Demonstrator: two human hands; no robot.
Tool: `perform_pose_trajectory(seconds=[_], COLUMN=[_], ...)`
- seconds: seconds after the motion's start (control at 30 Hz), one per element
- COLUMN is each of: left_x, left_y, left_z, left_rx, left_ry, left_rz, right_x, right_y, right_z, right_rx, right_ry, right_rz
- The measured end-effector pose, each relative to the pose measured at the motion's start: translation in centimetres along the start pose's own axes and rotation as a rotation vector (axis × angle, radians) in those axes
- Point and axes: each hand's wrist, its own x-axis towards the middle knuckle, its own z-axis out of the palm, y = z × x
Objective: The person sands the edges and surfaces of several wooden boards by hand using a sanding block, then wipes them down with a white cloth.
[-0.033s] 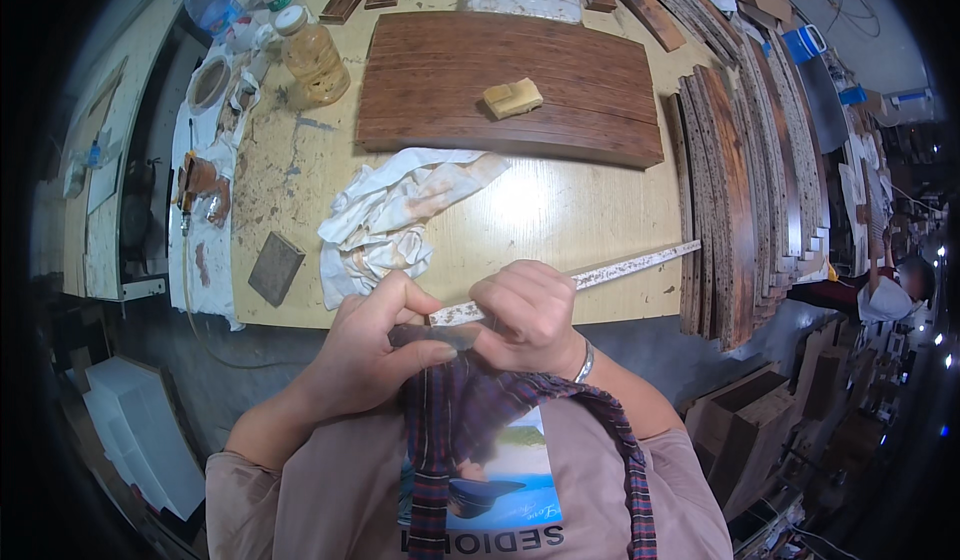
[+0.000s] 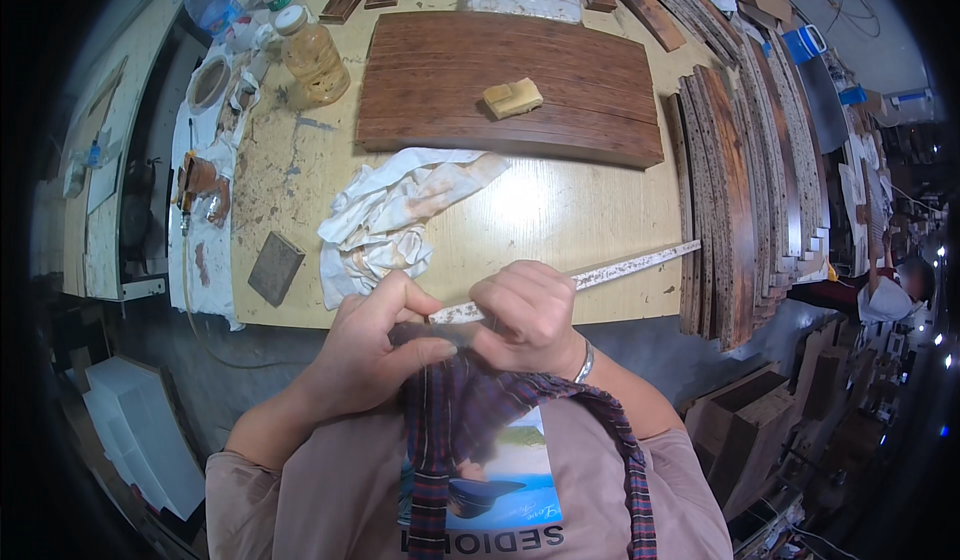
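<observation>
Close to my body, at the near edge of the table, I hold a narrow strip (image 2: pixel 630 267) with a white, brown-speckled side. It slants away to the right, and its far end meets a stack of boards. My left hand (image 2: pixel 385 335) is closed at the near end, thumb and fingers pinching. Curled over the strip just beside it is my right hand (image 2: pixel 525 315). A dark brown, blurred surface (image 2: pixel 432 334) shows between my two thumbs; whether it belongs to the strip I cannot tell. Beyond my left hand lies a crumpled, stained white cloth (image 2: pixel 385 215).
A brown board stack (image 2: pixel 510 50) carries a yellowish sponge-like block (image 2: pixel 512 99). Long boards (image 2: pixel 735 200) stand stacked at the right edge. A small dark block (image 2: pixel 275 270) lies left, below a jar of amber liquid (image 2: pixel 315 65). Another person (image 2: pixel 885 295) is far right.
</observation>
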Motion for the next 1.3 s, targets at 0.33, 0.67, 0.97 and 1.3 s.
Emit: perform_pose_trajectory(seconds=[0.33, 0.67, 0.97, 1.3], left_x=[-0.1, 0.0, -0.1, 0.2], left_y=[1.1, 1.5, 1.8, 0.0], left_z=[0.0, -0.7, -0.6, 0.0], left_rx=[0.057, 0.128, 0.176, -0.388], left_ry=[-0.019, -0.112, -0.104, 0.000], left_rz=[-0.023, -0.068, -0.053, -0.174], right_x=[0.2, 0.0, -0.3, 0.4], right_y=[-0.1, -0.3, -0.2, -0.7], right_z=[-0.3, 0.0, 0.1, -0.3], right_rx=[-0.010, -0.012, -0.015, -0.008], right_ry=[-0.019, 0.001, 0.002, 0.012], right_rz=[0.012, 0.011, -0.019, -0.003])
